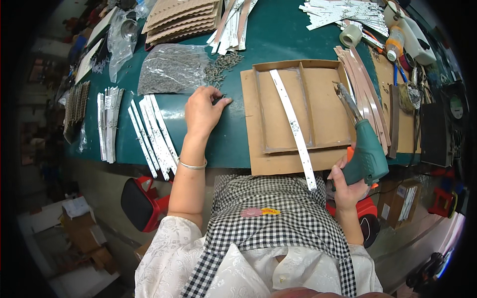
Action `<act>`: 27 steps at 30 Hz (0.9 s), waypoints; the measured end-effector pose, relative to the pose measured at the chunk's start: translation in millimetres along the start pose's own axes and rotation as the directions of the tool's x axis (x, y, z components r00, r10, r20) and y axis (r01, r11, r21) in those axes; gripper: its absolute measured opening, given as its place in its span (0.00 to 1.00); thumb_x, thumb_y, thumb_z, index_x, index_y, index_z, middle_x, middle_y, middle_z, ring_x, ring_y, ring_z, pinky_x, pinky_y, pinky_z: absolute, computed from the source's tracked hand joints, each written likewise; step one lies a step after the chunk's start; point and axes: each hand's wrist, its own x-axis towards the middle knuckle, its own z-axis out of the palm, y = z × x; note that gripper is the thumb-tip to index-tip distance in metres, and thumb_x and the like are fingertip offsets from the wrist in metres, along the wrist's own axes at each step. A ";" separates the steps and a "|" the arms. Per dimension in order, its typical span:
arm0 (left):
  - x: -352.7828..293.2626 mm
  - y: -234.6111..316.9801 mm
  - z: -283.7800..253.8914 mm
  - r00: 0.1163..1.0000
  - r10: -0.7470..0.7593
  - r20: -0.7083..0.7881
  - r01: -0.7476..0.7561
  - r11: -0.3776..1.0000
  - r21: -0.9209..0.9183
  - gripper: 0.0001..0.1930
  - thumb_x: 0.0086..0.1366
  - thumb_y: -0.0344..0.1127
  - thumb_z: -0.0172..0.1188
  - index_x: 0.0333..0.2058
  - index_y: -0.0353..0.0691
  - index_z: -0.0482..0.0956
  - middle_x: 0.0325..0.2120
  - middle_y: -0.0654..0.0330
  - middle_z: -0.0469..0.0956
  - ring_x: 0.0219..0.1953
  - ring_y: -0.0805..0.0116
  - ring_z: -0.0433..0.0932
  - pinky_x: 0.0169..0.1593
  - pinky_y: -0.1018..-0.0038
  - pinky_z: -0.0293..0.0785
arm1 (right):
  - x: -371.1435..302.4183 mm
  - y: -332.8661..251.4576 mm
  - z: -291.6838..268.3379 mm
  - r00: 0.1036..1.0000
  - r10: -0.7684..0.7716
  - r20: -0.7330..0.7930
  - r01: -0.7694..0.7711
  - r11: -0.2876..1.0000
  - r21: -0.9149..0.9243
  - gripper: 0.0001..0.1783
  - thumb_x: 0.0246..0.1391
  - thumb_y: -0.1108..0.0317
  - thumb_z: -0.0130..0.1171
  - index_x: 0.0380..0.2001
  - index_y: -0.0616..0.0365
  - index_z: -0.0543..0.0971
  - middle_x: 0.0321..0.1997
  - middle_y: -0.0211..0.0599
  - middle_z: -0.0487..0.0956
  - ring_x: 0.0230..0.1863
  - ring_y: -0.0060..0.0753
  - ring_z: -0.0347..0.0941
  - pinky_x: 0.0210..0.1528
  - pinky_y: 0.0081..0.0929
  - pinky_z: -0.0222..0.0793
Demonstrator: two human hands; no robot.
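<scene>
My left hand point(202, 108) is closed over the green table, thumb and fingers drawn together beside a heap of small dark pieces point(221, 68). A dark bit shows between thumb and fingers, too small to make out. My right hand point(348, 187) grips a green glue gun point(366, 154) with an orange trigger; its long metal nozzle points up and away, with a darkened tip. Under the nozzle lies a shallow cardboard tray point(328, 107) with a divider. Across it rests one white strip point(293, 126) with dark marks, its near end overhanging the table edge.
White strips point(158, 129) lie left of my left arm, with more bundles point(110, 124) farther left. A clear bag of small pieces point(171, 69) sits beyond my left hand. Brownish strips point(365, 94), a tape roll point(351, 36) and an orange bottle point(395, 43) are at right.
</scene>
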 end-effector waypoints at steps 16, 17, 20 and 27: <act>-6.5 3.6 -1.7 0.998 0.005 -0.069 -0.014 0.991 -0.134 0.07 0.53 0.25 0.70 0.30 0.33 0.81 0.28 0.51 0.81 0.30 0.53 0.82 0.36 0.63 0.77 | 2.8 3.7 -3.7 0.999 -0.007 -0.046 0.008 1.000 0.013 0.37 0.54 0.83 0.62 0.66 0.72 0.61 0.37 0.38 0.71 0.32 0.25 0.71 0.26 0.20 0.76; -5.5 1.3 -1.3 0.994 0.032 -0.108 -0.045 0.992 -0.122 0.08 0.53 0.25 0.71 0.31 0.33 0.81 0.27 0.52 0.82 0.28 0.57 0.81 0.35 0.65 0.77 | 3.2 3.8 -4.0 0.999 -0.003 -0.042 0.004 1.000 0.015 0.37 0.54 0.83 0.62 0.66 0.71 0.61 0.37 0.39 0.71 0.33 0.25 0.71 0.26 0.20 0.76; 1.5 -2.1 2.0 0.981 0.085 -0.171 -0.102 0.991 -0.088 0.09 0.53 0.25 0.72 0.33 0.33 0.83 0.26 0.54 0.82 0.25 0.63 0.80 0.34 0.68 0.77 | 3.4 5.3 -4.1 0.999 0.020 -0.029 -0.019 0.999 0.026 0.37 0.53 0.84 0.61 0.66 0.71 0.61 0.38 0.39 0.71 0.32 0.25 0.70 0.26 0.20 0.76; 11.0 0.5 -3.6 1.000 -0.027 0.001 0.027 1.000 0.015 0.06 0.54 0.30 0.71 0.30 0.36 0.85 0.30 0.51 0.83 0.31 0.54 0.82 0.38 0.63 0.77 | 3.1 4.0 -5.0 0.999 0.001 -0.041 0.000 1.000 0.031 0.37 0.53 0.84 0.61 0.66 0.71 0.61 0.40 0.41 0.72 0.32 0.25 0.70 0.26 0.21 0.76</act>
